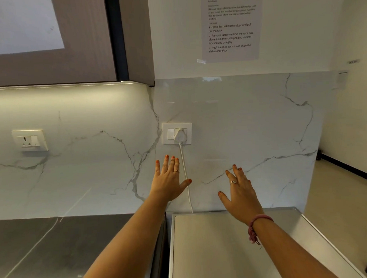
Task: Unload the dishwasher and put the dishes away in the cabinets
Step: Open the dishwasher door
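Observation:
My left hand (169, 180) and my right hand (239, 196) are both stretched out in front of me with straight, spread fingers and hold nothing. They hover before the marble wall, above the back edge of a silver appliance top (213, 248) at the lower right, which may be the dishwasher. No dishes are in view. An upper cabinet (87, 40) with a brown frame hangs at the top left.
A white plug (180, 135) sits in a wall socket, and its cord (187, 180) runs down behind the appliance, just right of my left hand. A second socket (29, 140) is at the left. A dark counter (57, 247) lies lower left. A printed instruction sheet (230, 27) is taped above.

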Action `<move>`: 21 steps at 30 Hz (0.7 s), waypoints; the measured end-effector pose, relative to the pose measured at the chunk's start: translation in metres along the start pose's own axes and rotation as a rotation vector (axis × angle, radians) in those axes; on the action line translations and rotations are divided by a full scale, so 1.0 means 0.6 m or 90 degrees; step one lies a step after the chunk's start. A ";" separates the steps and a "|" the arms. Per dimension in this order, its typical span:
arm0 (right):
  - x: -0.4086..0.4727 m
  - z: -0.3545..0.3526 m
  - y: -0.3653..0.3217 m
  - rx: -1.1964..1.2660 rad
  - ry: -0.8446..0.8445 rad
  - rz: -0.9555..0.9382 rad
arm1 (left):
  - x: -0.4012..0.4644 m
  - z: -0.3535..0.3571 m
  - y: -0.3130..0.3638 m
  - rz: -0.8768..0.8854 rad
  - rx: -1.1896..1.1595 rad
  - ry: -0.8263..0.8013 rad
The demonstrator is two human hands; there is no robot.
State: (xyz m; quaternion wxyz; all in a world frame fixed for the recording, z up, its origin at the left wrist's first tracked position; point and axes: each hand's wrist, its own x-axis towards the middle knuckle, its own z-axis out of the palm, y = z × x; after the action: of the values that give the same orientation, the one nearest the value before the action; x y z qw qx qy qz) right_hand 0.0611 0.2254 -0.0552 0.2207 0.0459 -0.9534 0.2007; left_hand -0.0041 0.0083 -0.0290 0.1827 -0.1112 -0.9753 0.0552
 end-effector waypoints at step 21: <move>-0.333 -0.078 -0.005 0.038 -0.115 -0.024 | -0.366 -0.046 0.133 -0.056 -0.005 -0.069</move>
State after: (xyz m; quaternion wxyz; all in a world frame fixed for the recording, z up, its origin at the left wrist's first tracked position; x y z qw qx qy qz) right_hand 0.2598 0.2411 -0.1032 0.1359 0.0887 -0.9620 0.2196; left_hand 0.2215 0.0354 -0.0912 0.1318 -0.0659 -0.9878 0.0494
